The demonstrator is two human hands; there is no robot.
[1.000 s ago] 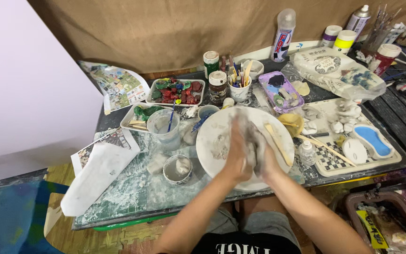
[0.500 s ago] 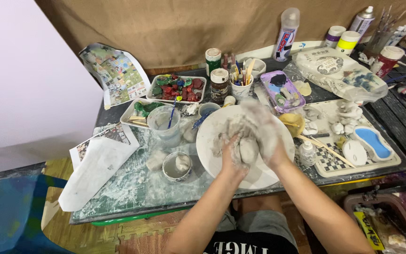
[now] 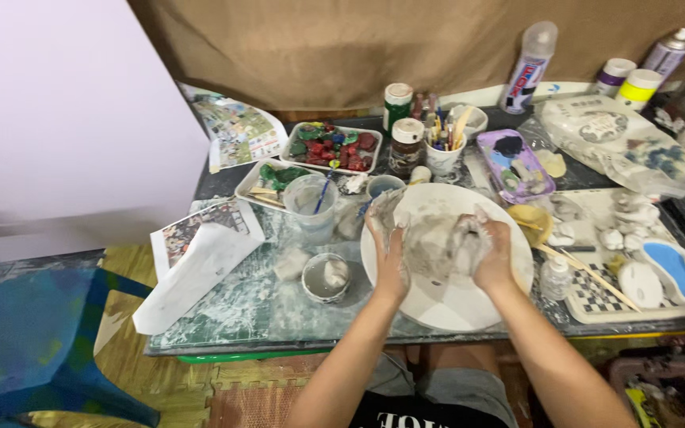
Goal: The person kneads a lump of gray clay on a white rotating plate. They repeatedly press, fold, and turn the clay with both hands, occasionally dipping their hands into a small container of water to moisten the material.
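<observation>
Clay lump [image 3: 436, 244] sitting over white round board [image 3: 453, 305], bench centre. Left hand [image 3: 390, 255] pressing at 9 o'clock, right hand [image 3: 491, 255] at 3, both clamped on clay. Keeping pressure even, lump centred on board.

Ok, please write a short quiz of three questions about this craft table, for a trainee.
1. True or false: both hands press one grey clay lump.
2. What lies under the lump? A) a blue tray B) the round white plate C) a newspaper
3. Fill in: the small bowl lies beside the ___ hand.

Key:
1. True: the left hand and the right hand clasp it from both sides.
2. B
3. left
</observation>
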